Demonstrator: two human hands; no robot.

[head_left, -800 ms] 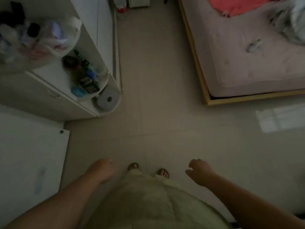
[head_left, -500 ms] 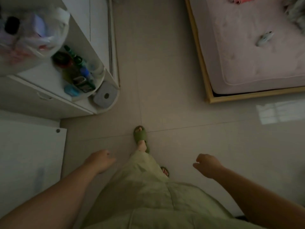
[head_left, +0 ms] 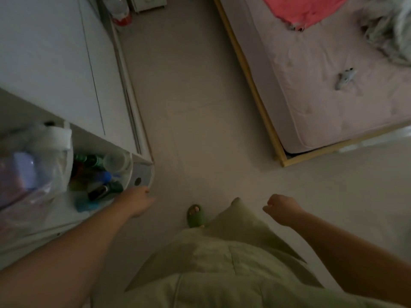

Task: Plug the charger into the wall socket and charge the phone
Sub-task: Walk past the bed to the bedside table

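Observation:
No charger, phone or wall socket shows in the head view. My left hand [head_left: 136,202] hangs over the floor beside the rounded corner of a white shelf unit [head_left: 142,174], fingers loosely extended and holding nothing. My right hand [head_left: 281,207] is curled into a loose fist at the right, also with nothing in it. A small grey-white object [head_left: 344,77] lies on the pink mattress; what it is I cannot tell.
A bed with a pink mattress [head_left: 333,96] and wooden frame [head_left: 262,112] fills the upper right. White cabinets [head_left: 55,63] line the left, with bottles [head_left: 97,174] and a plastic bag [head_left: 29,170] on the shelves. A tiled floor corridor [head_left: 189,107] runs between them. My green slipper [head_left: 195,215] is below.
The view has advanced along the corridor; the shelf unit now sits lower and closer on the left. My left hand has swung out toward the shelf corner, and both hands stay without anything in them.

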